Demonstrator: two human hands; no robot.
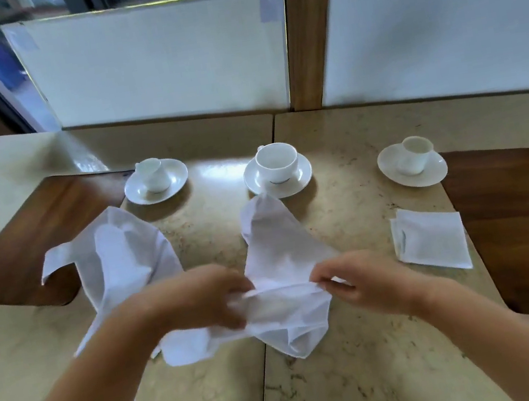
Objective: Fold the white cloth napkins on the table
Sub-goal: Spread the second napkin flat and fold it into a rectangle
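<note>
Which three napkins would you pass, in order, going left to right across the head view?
Crumpled napkin lying loose → napkin held in both hands → folded napkin lying flat.

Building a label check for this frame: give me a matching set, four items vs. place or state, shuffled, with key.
Items:
1. Middle napkin
2. Left napkin
3. Right napkin
4. Middle cup

States:
A. Folded flat into a square, near the right wood inlay
B. Upright on a saucer, behind the held cloth
C. Pinched at its near edge by the left hand and right hand
D. Loose and crumpled, untouched by either hand

Pairs: 1-C, 2-D, 3-A, 4-B
</note>
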